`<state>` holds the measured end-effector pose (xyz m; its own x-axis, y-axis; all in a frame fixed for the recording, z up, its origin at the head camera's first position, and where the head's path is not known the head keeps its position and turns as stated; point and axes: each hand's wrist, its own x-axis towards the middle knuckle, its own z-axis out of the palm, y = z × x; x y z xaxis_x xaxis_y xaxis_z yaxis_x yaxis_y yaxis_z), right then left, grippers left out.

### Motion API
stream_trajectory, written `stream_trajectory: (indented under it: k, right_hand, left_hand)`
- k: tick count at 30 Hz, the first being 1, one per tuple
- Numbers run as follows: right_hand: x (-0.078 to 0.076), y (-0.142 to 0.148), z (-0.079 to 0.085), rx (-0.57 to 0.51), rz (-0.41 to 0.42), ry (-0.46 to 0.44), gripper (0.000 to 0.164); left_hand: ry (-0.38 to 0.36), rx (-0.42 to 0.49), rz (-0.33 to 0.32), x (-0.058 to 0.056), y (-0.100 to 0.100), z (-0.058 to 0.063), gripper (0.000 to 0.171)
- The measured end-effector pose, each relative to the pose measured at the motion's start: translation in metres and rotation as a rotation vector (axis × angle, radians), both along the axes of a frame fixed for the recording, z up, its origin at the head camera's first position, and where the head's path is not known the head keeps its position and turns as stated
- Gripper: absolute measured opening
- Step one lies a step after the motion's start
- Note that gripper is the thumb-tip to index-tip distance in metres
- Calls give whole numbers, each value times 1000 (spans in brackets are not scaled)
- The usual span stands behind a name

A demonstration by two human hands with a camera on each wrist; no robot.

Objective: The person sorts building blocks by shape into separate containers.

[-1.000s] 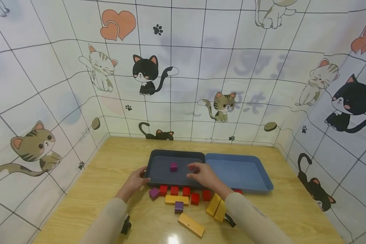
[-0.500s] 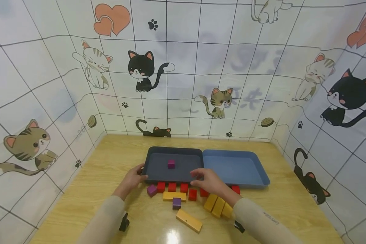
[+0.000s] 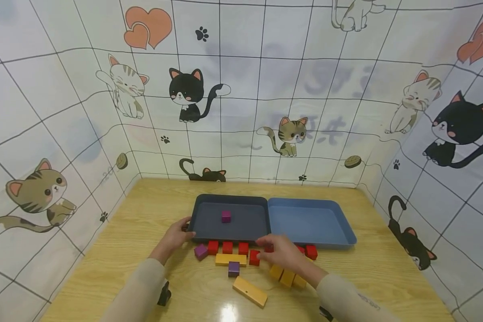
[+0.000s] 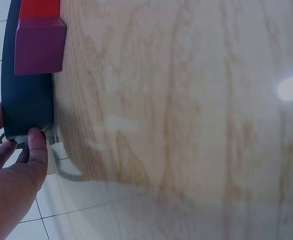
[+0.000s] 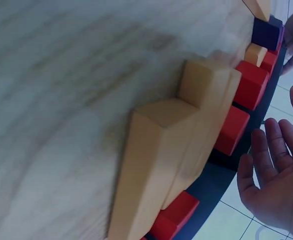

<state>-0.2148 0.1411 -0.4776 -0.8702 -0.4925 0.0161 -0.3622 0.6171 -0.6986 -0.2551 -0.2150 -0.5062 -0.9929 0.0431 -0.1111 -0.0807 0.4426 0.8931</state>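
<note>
My left hand [image 3: 175, 239] holds the left end of a dark grey tray [image 3: 209, 228], thumb at its near corner. One purple cube [image 3: 226, 217] sits inside that tray. The right hand [image 3: 281, 255] hovers over the row of blocks in front of the trays, fingers loosely bent and nothing between them. Closest to its fingertips is a red cube [image 3: 254, 257]. Several yellow blocks [image 3: 287, 278] lie side by side, partly hidden below this hand. In the right wrist view, the fingers [image 5: 271, 150] are apart, beyond the red cubes [image 5: 232, 130].
A light blue tray [image 3: 310, 223] adjoins the dark one on the right. Before the trays are more red cubes [image 3: 227, 247], a purple cube [image 3: 201, 252], a yellow block [image 3: 231, 260] with a dark purple cube [image 3: 234, 269] at its front, and another yellow block [image 3: 250, 292].
My right hand has drawn back from above the dark tray, toward me and slightly right, over the loose blocks. The left hand has stayed at the tray's left end.
</note>
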Motion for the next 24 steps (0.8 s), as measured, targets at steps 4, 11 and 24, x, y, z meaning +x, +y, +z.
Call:
stream_trajectory:
  k: [4, 11, 24]
  right_hand:
    - [4, 1, -4, 50, -8, 29, 38]
    - [7, 2, -11, 116, -14, 122, 35]
    - [9, -5, -18, 266, 13, 298, 36]
  left_hand:
    - [-5, -3, -1, 0, 0, -1, 60]
    - [-3, -12, 5, -1, 0, -1, 60]
    - [-4, -24, 9, 1, 2, 2, 61]
